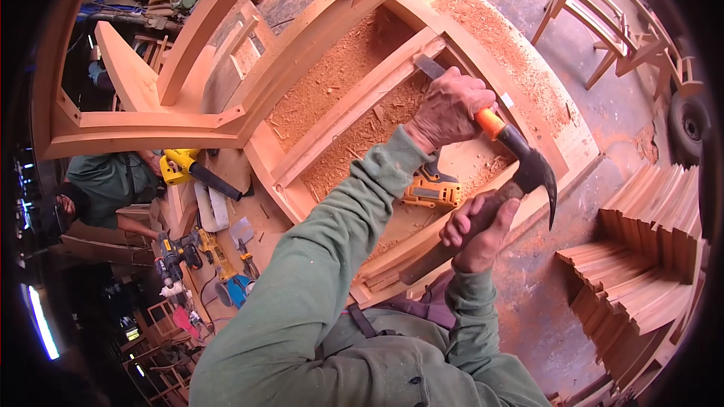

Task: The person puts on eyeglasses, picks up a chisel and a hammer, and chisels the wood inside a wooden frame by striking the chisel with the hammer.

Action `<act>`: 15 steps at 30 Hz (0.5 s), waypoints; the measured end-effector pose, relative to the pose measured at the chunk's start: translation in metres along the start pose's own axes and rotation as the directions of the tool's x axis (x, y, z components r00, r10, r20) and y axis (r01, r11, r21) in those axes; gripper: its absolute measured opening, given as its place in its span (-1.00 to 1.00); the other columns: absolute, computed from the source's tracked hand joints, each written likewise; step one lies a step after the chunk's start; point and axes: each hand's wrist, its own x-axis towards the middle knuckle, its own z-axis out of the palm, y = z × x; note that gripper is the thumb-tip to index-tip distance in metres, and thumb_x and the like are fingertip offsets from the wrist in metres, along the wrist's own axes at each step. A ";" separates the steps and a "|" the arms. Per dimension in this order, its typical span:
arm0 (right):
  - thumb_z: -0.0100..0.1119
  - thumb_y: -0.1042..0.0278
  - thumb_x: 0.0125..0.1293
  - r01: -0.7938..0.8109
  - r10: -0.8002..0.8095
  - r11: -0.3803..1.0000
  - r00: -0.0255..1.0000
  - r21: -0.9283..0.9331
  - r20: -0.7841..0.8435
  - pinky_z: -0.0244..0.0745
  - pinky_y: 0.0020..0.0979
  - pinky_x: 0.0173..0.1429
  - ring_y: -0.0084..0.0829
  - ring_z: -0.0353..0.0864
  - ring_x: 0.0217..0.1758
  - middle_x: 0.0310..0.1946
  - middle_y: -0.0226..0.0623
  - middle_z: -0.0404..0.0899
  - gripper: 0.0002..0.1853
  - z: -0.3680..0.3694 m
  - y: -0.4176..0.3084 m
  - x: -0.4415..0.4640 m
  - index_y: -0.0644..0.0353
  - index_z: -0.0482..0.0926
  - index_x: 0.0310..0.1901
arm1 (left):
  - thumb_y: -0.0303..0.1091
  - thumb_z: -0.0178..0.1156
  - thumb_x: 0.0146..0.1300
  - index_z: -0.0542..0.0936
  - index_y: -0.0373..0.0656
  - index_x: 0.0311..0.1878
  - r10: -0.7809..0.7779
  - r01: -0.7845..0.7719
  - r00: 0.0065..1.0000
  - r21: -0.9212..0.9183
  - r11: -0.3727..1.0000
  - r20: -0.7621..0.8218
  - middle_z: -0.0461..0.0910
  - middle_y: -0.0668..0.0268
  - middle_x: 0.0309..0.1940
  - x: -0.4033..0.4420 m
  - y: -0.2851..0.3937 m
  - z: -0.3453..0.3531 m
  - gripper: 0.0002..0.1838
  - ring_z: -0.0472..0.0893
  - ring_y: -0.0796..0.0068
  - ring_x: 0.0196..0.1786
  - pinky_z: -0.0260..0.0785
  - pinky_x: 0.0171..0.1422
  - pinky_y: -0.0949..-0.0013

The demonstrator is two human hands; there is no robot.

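My left hand (452,105) is closed around a chisel (490,123) with an orange handle. Its blade lies against the inner rail (354,109) of a wooden frame (554,117), near the rail's upper end. In my right hand (483,234) is a claw hammer (534,173), gripped by its dark wooden handle. The hammer head is right at the butt of the chisel, and its claw points down and outward. Wood shavings (320,98) fill the frame's openings. Below my left hand, a yellow-and-black power tool (431,191) lies inside the frame, partly hidden by my sleeve.
A curved wooden chair frame (200,30) stands at upper left. Beyond it, a co-worker in green (113,188) is near a yellow blower (179,166). Cordless drills (173,252) lie at left. Stacked wooden pieces (641,245), a wheel (688,126) and a chair (596,19) are at right.
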 end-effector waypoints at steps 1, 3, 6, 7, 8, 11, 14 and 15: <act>-0.24 -0.64 0.33 0.032 -0.028 0.995 0.999 -0.098 0.044 0.23 -0.39 -0.61 -0.47 0.20 -0.74 -0.65 -0.38 0.23 -0.23 -0.004 -0.010 0.000 0.11 0.27 -0.26 | -0.24 0.29 0.12 0.52 -0.02 -0.51 0.008 -0.008 1.000 0.002 1.000 -0.003 0.52 0.31 -0.56 0.001 0.000 0.001 -0.82 0.59 0.25 -0.42 0.28 -0.21 0.22; -0.27 -0.64 0.34 0.014 -0.012 0.998 0.999 -0.062 0.034 0.23 -0.38 -0.62 -0.47 0.20 -0.74 -0.65 -0.38 0.24 -0.23 -0.002 -0.022 -0.006 0.11 0.27 -0.26 | -0.23 0.29 0.12 0.52 -0.02 -0.51 0.000 0.000 1.000 -0.011 1.000 -0.005 0.52 0.31 -0.56 0.000 -0.001 0.003 -0.82 0.59 0.25 -0.42 0.28 -0.21 0.22; -0.30 -0.60 0.38 0.193 -0.226 0.957 0.963 0.216 0.144 0.25 -0.39 -0.60 -0.48 0.21 -0.72 -0.64 -0.37 0.25 -0.25 -0.005 -0.002 -0.011 0.12 0.28 -0.25 | -0.23 0.29 0.12 0.53 -0.02 -0.50 -0.009 0.009 1.000 -0.006 1.000 -0.003 0.52 0.31 -0.56 0.003 -0.003 -0.002 -0.82 0.59 0.25 -0.42 0.27 -0.21 0.23; -0.29 -0.59 0.38 0.146 -0.162 0.981 0.980 0.131 0.117 0.25 -0.39 -0.60 -0.48 0.22 -0.72 -0.64 -0.37 0.25 -0.26 -0.003 -0.001 -0.007 0.12 0.28 -0.25 | -0.23 0.29 0.13 0.53 -0.02 -0.50 -0.016 0.016 1.000 -0.010 1.000 0.004 0.52 0.31 -0.56 0.001 -0.001 -0.002 -0.82 0.59 0.25 -0.42 0.27 -0.21 0.23; -0.28 -0.59 0.38 0.095 -0.098 0.995 0.992 0.043 0.080 0.25 -0.39 -0.60 -0.48 0.22 -0.72 -0.63 -0.37 0.25 -0.26 -0.001 -0.001 0.000 0.12 0.28 -0.25 | -0.24 0.29 0.12 0.54 -0.02 -0.50 -0.008 0.008 1.000 -0.022 1.000 -0.007 0.51 0.31 -0.57 0.002 -0.002 -0.001 -0.83 0.59 0.26 -0.41 0.27 -0.21 0.23; -0.23 -0.56 0.39 0.011 -0.008 0.995 1.000 -0.103 0.030 0.24 -0.42 -0.59 -0.50 0.22 -0.71 -0.62 -0.39 0.26 -0.28 -0.004 -0.024 0.000 0.11 0.30 -0.26 | -0.28 0.31 0.15 0.57 -0.03 -0.42 0.024 -0.028 0.997 0.046 0.999 0.077 0.53 0.32 -0.54 0.003 -0.006 -0.006 -0.88 0.59 0.29 -0.40 0.26 -0.23 0.24; -0.24 -0.57 0.39 0.091 -0.090 0.995 0.996 -0.038 0.012 0.24 -0.43 -0.59 -0.50 0.22 -0.72 -0.63 -0.40 0.28 -0.28 -0.002 -0.025 -0.003 0.11 0.31 -0.25 | -0.27 0.31 0.13 0.55 -0.04 -0.44 0.058 -0.063 0.996 0.075 0.995 0.065 0.55 0.33 -0.52 0.004 -0.006 0.001 -0.86 0.59 0.30 -0.37 0.26 -0.22 0.25; -0.25 -0.57 0.39 0.102 -0.102 0.995 0.995 0.017 0.013 0.23 -0.44 -0.60 -0.51 0.22 -0.72 -0.63 -0.40 0.28 -0.27 -0.007 -0.017 -0.007 0.11 0.32 -0.25 | -0.27 0.31 0.13 0.54 -0.04 -0.44 0.058 -0.065 0.996 0.088 0.994 0.073 0.55 0.34 -0.51 -0.001 -0.006 0.000 -0.85 0.60 0.30 -0.37 0.25 -0.22 0.25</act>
